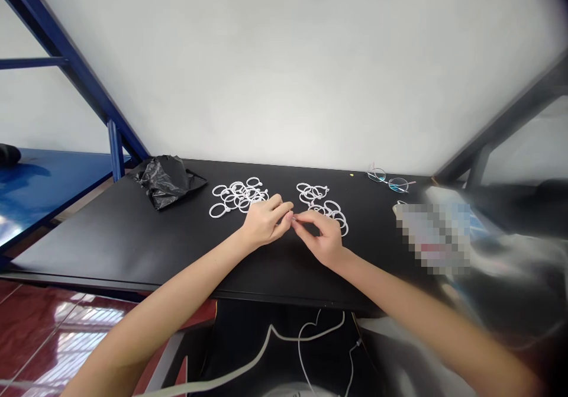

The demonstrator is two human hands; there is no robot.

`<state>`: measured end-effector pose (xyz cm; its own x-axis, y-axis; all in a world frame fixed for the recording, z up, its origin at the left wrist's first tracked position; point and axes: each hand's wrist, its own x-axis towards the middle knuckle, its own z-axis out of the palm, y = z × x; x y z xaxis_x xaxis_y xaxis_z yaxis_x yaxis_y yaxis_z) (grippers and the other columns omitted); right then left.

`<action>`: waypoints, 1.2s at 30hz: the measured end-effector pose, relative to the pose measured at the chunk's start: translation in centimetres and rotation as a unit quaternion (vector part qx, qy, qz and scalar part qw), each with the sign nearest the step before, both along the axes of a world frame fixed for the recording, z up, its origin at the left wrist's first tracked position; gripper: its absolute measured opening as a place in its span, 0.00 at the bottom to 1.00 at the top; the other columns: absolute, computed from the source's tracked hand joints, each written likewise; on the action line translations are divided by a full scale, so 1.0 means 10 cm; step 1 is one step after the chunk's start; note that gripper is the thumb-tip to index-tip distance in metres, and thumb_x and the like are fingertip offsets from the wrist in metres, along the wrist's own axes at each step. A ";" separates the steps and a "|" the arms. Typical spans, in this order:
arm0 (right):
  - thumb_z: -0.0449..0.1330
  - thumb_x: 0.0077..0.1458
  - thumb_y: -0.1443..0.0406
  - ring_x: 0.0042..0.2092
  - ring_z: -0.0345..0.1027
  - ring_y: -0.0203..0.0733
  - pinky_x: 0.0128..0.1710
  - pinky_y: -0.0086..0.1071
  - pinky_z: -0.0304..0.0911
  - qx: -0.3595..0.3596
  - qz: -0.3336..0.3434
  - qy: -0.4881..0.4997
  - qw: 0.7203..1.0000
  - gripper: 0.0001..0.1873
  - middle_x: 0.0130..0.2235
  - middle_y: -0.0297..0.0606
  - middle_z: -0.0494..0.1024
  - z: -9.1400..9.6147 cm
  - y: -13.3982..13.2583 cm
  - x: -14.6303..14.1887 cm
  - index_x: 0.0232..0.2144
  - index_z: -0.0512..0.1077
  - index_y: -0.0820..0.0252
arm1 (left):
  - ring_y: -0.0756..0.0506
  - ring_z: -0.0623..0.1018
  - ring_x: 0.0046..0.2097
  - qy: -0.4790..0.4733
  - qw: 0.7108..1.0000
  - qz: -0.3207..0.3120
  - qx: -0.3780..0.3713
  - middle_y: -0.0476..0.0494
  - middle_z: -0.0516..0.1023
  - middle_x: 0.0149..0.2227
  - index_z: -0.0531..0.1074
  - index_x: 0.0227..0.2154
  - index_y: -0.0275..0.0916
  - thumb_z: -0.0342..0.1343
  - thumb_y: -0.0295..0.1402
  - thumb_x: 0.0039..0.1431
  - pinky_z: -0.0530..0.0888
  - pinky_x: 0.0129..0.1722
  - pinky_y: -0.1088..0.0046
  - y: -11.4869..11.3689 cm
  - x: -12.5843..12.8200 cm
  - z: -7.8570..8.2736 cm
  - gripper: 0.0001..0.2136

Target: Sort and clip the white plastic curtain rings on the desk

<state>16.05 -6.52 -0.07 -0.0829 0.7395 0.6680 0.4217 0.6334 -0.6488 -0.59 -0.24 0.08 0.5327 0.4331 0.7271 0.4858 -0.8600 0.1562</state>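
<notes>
Narrow pinch: the left hand [267, 220] and right hand [320, 238] together hold a small whitish piece [293, 219], mostly hidden, above the black table [128, 243]. White rings [239, 192] lie in two clusters toward its back edge; a black plastic bag [164, 181] occupies the back-left corner.

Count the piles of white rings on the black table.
2. The left pile lies between the black bag and the left hand; the right pile behind the right hand. The hands may hide more.
</notes>
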 end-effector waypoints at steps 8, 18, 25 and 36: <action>0.61 0.56 0.76 0.36 0.77 0.43 0.32 0.36 0.77 0.294 0.054 -0.119 0.947 0.14 0.35 0.40 0.81 -0.02 -0.01 -0.02 0.43 0.72 0.58 | 0.51 0.61 0.21 -0.069 0.966 -0.105 0.226 0.49 0.62 0.22 0.70 0.28 0.37 0.37 0.35 0.68 0.61 0.20 0.76 0.02 -0.05 0.05 0.18; 0.63 0.55 0.65 0.35 0.77 0.41 0.38 0.35 0.73 0.054 -0.019 -0.088 0.994 0.07 0.35 0.39 0.81 0.04 0.17 0.17 0.38 0.75 0.58 | 0.48 0.69 0.28 0.048 0.997 0.028 0.051 0.46 0.71 0.27 0.71 0.32 0.37 0.41 0.38 0.70 0.65 0.30 0.73 0.16 -0.08 0.01 0.17; 0.65 0.49 0.62 0.21 0.66 0.34 0.23 0.30 0.62 -0.178 -0.034 -0.160 0.970 0.07 0.26 0.35 0.79 0.25 0.36 0.77 0.29 0.77 0.59 | 0.43 0.69 0.37 0.078 0.992 0.097 -0.006 0.42 0.72 0.33 0.70 0.35 0.36 0.45 0.41 0.69 0.66 0.38 0.66 0.42 -0.17 -0.06 0.15; 0.65 0.49 0.62 0.29 0.66 0.36 0.29 0.30 0.59 -0.236 -0.003 -0.306 0.922 0.05 0.33 0.35 0.77 0.28 0.31 0.72 0.29 0.74 0.58 | 0.39 0.70 0.42 0.144 0.980 0.133 -0.037 0.37 0.73 0.40 0.71 0.38 0.35 0.45 0.38 0.69 0.67 0.42 0.61 0.46 -0.14 -0.21 0.14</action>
<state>23.29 -3.42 2.77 -0.3322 0.9379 0.1004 0.8035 0.3371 -0.4906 -2.02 4.33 -2.00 0.5723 0.6305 0.5244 0.7245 -0.6883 0.0369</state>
